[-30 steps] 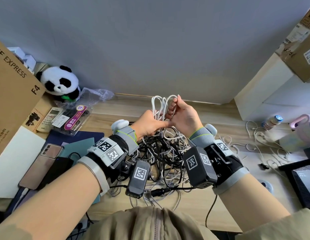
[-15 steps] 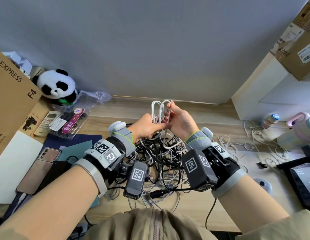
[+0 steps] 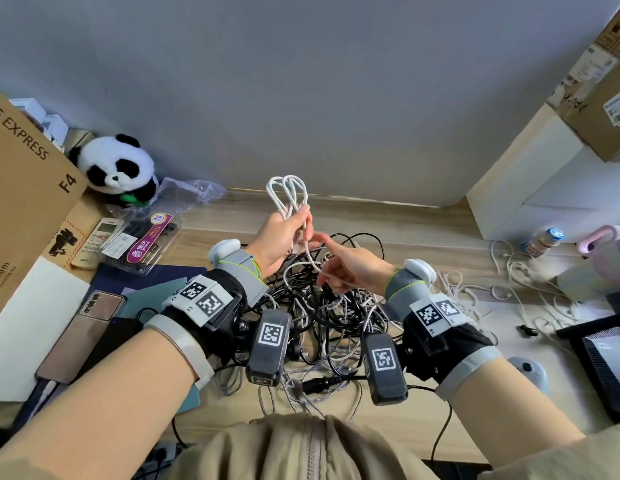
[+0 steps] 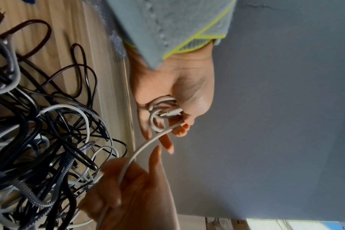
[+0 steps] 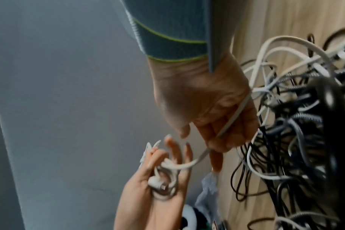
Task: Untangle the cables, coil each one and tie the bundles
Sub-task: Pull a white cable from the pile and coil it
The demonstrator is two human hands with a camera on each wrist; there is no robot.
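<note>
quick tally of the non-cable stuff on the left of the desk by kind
panda plush: 1
remote control: 1
phone: 1
SF Express cardboard box: 1
plastic blister pack: 1
total: 5

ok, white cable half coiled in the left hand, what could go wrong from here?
1. The left hand pinches the white coil only at its base, so the loops could spring open.
2. The tail through the right hand runs into the cable pile; pulling may snag or lift it.
3. The connector lies loose in the palm and could slip out.
</note>
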